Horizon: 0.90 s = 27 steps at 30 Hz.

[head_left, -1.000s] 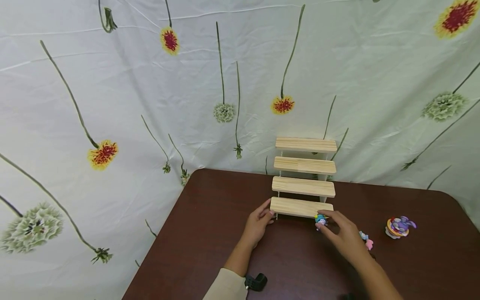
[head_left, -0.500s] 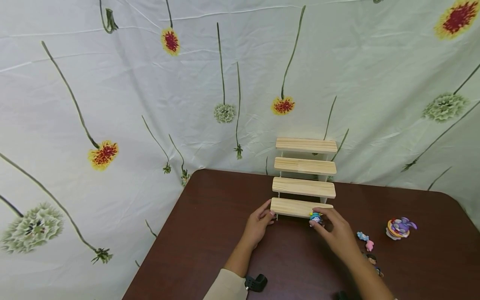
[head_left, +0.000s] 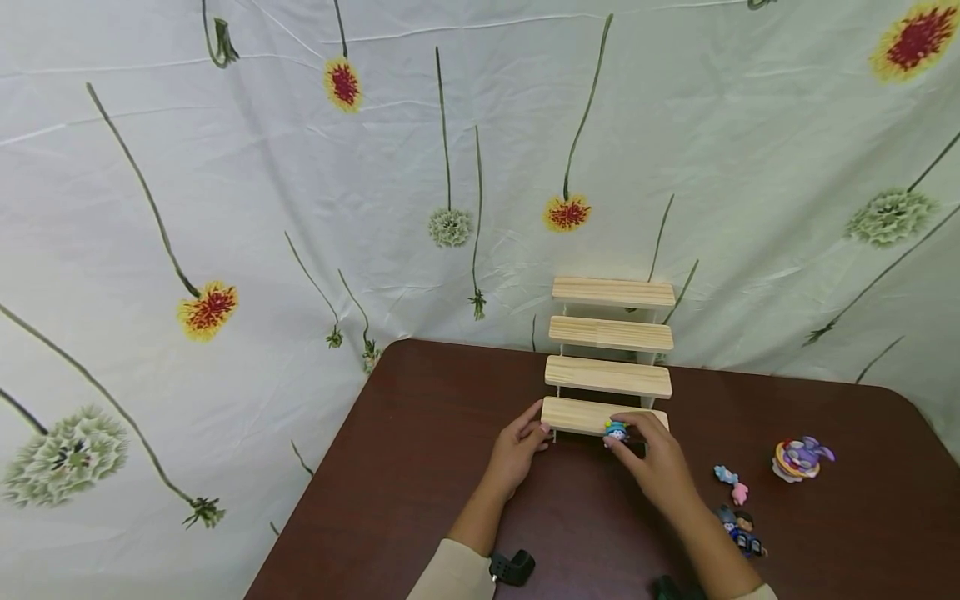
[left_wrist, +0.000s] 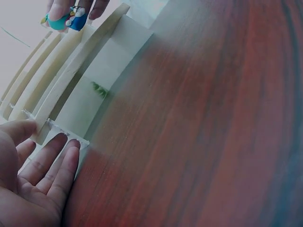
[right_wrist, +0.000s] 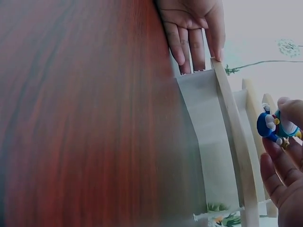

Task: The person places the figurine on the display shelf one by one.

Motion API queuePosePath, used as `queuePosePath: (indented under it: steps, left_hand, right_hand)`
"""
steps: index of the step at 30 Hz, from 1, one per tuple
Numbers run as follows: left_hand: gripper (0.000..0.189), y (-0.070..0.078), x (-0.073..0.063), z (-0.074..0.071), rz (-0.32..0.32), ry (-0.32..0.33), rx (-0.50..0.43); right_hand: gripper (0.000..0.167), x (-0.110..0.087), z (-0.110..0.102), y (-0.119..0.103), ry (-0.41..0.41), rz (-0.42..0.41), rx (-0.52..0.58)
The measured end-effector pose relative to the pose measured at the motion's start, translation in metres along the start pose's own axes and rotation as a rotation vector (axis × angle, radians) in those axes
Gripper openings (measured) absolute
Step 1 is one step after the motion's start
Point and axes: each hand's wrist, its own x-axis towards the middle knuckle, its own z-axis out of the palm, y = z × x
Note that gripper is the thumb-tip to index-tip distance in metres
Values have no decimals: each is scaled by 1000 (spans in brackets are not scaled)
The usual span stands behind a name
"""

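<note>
A tiered wooden display shelf (head_left: pixel 600 329) with several pale steps stands at the back of the dark brown table. My left hand (head_left: pixel 516 446) holds the left end of its lowest step, thumb at the front corner; in the left wrist view its other fingers (left_wrist: pixel 45 163) stretch along the white side support. Between thumb and fingers, my right hand (head_left: pixel 658 462) pinches a small blue and teal toy figurine (head_left: pixel 616 431) close over the front edge of that lowest step. In the right wrist view the figurine (right_wrist: pixel 271 124) shows a dark blue part and white round parts.
Right of the right hand lie small light-blue (head_left: pixel 725 474) and pink (head_left: pixel 740 494) toys, with several dark-blue figurines (head_left: pixel 741 533) nearer. A purple rabbit-like toy (head_left: pixel 798 457) on a round base sits farther right. Flower-printed cloth (head_left: pixel 487 167) hangs behind the table.
My right hand has moved left along the lowest step with the figurine, uncovering the dark-blue figurines on the table. The left hand stays at the step's left end.
</note>
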Motion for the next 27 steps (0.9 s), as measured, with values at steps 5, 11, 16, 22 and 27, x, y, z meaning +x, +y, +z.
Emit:
queuePosePath:
  steps: [5, 11, 16, 22, 27]
  left_hand:
    - [53, -2, 1, -1, -9, -4, 12]
    - [53, -4, -1, -2, 0, -5, 23]
    - [54, -3, -1, -2, -2, -7, 13]
    - [53, -2, 0, -1, -14, -7, -13]
    - [52, 0, 1, 0, -5, 3, -21]
  right_hand:
    - [36, 2, 6, -2, -7, 7, 7]
    - [35, 3, 14, -3, -9, 6, 24]
    - [35, 7, 18, -5, -6, 20, 34]
    - [34, 9, 23, -7, -19, 18, 40]
    - [34, 13, 27, -9, -17, 11, 58]
